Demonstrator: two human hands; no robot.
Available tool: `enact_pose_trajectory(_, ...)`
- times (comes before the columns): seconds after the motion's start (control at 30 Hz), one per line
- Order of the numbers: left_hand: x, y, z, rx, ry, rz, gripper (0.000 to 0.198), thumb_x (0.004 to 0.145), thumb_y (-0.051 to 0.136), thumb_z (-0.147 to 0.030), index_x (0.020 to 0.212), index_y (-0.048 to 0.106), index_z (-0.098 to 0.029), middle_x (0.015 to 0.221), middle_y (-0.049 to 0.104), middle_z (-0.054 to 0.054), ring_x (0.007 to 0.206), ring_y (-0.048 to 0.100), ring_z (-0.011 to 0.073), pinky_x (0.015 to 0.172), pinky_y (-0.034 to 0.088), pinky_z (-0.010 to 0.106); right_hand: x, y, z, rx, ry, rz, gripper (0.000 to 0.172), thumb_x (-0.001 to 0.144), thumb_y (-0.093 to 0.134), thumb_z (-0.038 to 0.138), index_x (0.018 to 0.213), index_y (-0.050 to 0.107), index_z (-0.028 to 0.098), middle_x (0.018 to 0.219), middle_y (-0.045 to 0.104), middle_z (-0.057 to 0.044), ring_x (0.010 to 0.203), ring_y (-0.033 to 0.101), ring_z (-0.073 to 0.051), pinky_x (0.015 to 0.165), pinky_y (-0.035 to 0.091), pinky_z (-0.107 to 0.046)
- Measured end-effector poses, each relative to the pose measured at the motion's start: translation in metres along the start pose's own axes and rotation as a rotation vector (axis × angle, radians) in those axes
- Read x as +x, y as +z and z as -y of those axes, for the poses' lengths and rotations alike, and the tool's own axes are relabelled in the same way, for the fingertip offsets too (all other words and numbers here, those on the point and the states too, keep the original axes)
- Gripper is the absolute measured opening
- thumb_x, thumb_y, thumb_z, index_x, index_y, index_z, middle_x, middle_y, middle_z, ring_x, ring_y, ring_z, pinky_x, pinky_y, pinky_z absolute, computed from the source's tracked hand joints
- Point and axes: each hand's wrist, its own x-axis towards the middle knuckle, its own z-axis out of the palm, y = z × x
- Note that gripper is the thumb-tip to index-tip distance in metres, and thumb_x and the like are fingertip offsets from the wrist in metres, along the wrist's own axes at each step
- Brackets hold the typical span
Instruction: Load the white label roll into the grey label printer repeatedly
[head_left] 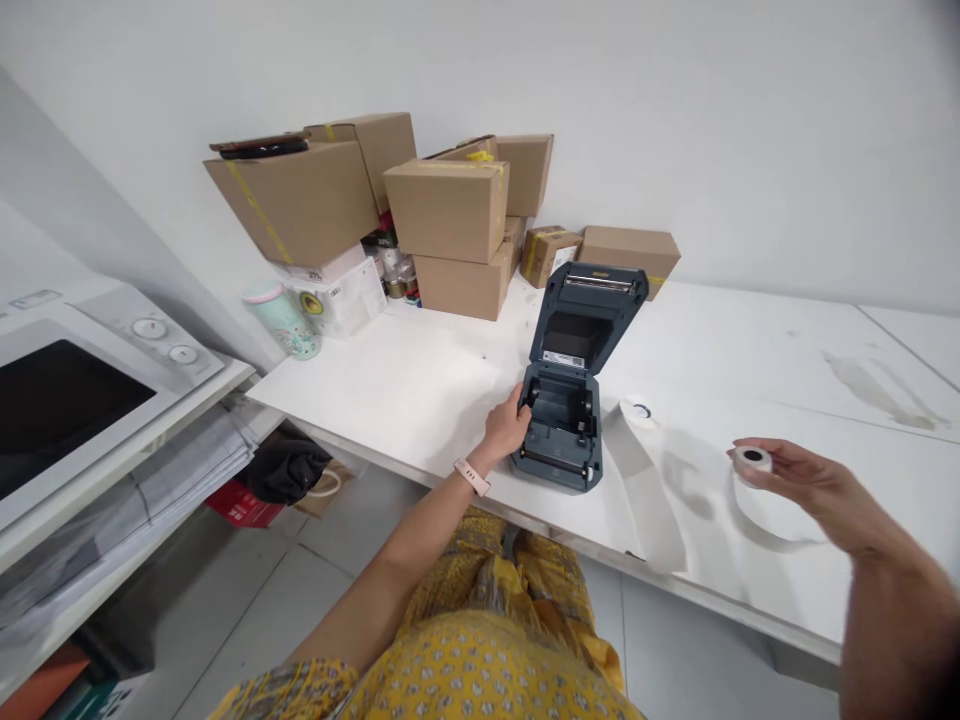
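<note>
A dark grey label printer [559, 425] stands on the white table with its lid [589, 315] raised and its inner bay showing no roll. My left hand [508, 425] grips the printer's left side wall, thumb over the rim. Off to the right, above the table, my right hand [806, 480] pinches a small white label roll [752, 460] with a dark core; a loose strip trails from it. Between printer and right hand lies another roll [640, 411], with a long white paper strip [645, 490] reaching the table's front edge.
Cardboard boxes [450, 210] are stacked at the back left, with smaller boxes [630, 245] behind the printer. A mint tumbler [285, 320] stands by a white box [345, 300]. On a shelf at the left sits a microwave [97, 350]. The table [420, 390] ends close to my body.
</note>
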Motion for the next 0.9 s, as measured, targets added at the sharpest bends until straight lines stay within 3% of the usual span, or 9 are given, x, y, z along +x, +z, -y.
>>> enact_pose_trajectory(0.07,0.000,0.000,-0.001,0.008,-0.015,0.004,0.060,0.097,0.038,-0.030,0.155,0.032,-0.019,0.132,0.066,0.009,0.123,0.061,0.0289,0.107,0.043,0.041,-0.006,0.024,-0.021,0.109,0.083,0.027,0.044,0.055,0.086,0.050,0.094,0.073,0.035,0.105,0.075,-0.011,0.083,0.070,-0.032,0.070,0.059,-0.049)
enact_pose_trajectory(0.17,-0.002,-0.002,-0.004,0.002,-0.035,0.016,0.060,0.097,0.037,-0.031,0.155,0.032,-0.019,0.132,0.067,0.009,0.120,0.062,0.0282,0.105,0.045,0.041,-0.016,0.065,-0.040,0.243,0.140,-0.033,0.047,0.056,0.084,0.052,0.096,0.070,0.031,0.107,0.075,-0.011,0.076,0.070,-0.028,0.059,0.058,-0.042)
enact_pose_trajectory(0.33,-0.006,-0.008,-0.010,-0.031,-0.026,0.020,0.059,0.097,0.038,-0.030,0.155,0.033,-0.020,0.143,0.058,0.008,0.128,0.057,0.0279,0.108,0.043,0.039,-0.022,0.110,-0.043,0.244,0.160,-0.059,0.055,0.057,0.086,0.050,0.103,0.068,0.024,0.110,0.075,-0.009,0.091,0.072,-0.025,0.071,0.060,-0.034)
enact_pose_trajectory(0.47,-0.007,-0.009,-0.011,-0.023,-0.036,0.024,0.060,0.096,0.038,-0.030,0.155,0.033,-0.019,0.143,0.059,0.008,0.127,0.058,0.0293,0.108,0.043,0.042,-0.022,0.109,-0.040,0.113,0.144,0.037,0.060,0.065,0.082,0.051,0.117,0.067,0.025,0.120,0.072,-0.011,0.101,0.071,-0.027,0.076,0.061,-0.035)
enact_pose_trajectory(0.57,-0.005,-0.007,-0.008,-0.040,-0.019,0.017,0.060,0.096,0.038,-0.031,0.155,0.033,-0.021,0.147,0.055,0.006,0.130,0.056,0.0293,0.110,0.042,0.043,-0.026,0.097,-0.038,0.128,0.119,0.195,0.075,0.069,0.079,0.052,0.137,0.055,0.032,0.142,0.059,-0.010,0.107,0.069,-0.027,0.078,0.062,-0.036)
enact_pose_trajectory(0.67,-0.004,-0.006,-0.007,-0.051,-0.012,0.015,0.060,0.096,0.038,-0.031,0.154,0.034,-0.019,0.149,0.052,0.007,0.132,0.054,0.0301,0.111,0.041,0.044,-0.031,0.084,-0.032,0.130,0.059,0.283,0.077,0.075,0.075,0.053,0.145,0.045,0.039,0.153,0.049,-0.005,0.127,0.059,-0.029,0.094,0.058,-0.041)
enact_pose_trajectory(0.77,-0.004,-0.005,-0.008,-0.058,-0.016,0.011,0.060,0.095,0.038,-0.030,0.154,0.035,-0.019,0.149,0.053,0.006,0.132,0.054,0.0283,0.112,0.041,0.042,-0.027,0.073,-0.017,0.164,0.000,0.188,0.066,0.082,0.067,0.054,0.143,0.046,0.041,0.150,0.052,-0.003,0.141,0.046,-0.028,0.113,0.044,-0.048)
enact_pose_trajectory(0.9,-0.005,-0.006,-0.010,-0.063,-0.018,0.005,0.059,0.095,0.038,-0.029,0.153,0.036,-0.021,0.149,0.052,0.005,0.134,0.053,0.0269,0.112,0.041,0.041,0.000,0.076,0.006,-0.019,0.003,0.070,0.071,0.077,0.071,0.055,0.142,0.048,0.039,0.149,0.053,-0.005,0.141,0.044,-0.032,0.116,0.038,-0.055)
